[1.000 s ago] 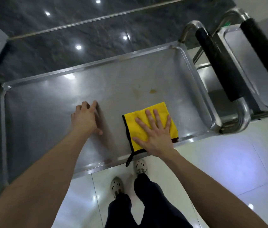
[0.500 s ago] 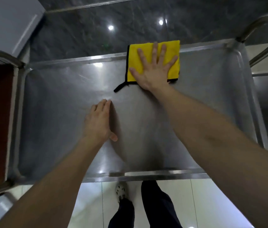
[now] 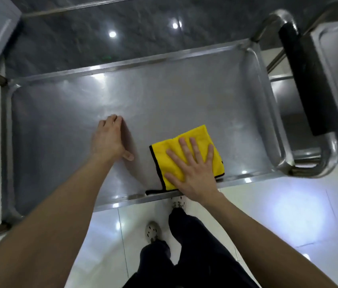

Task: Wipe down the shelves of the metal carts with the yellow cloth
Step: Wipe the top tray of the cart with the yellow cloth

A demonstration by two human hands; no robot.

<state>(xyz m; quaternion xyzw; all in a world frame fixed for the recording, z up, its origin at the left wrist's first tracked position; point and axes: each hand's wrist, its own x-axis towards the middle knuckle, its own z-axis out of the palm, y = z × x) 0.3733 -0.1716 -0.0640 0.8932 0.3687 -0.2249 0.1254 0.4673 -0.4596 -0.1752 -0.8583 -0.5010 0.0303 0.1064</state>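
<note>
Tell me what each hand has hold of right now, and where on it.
Nothing is gripped. The right hand presses flat, fingers spread, on the near half of the yellow cloth; the left hand rests on the bare cart shelf.

yellow cloth [image 3: 193, 148]: folded, black-edged, flat | near front rim of steel cart shelf [image 3: 164, 104]
</note>
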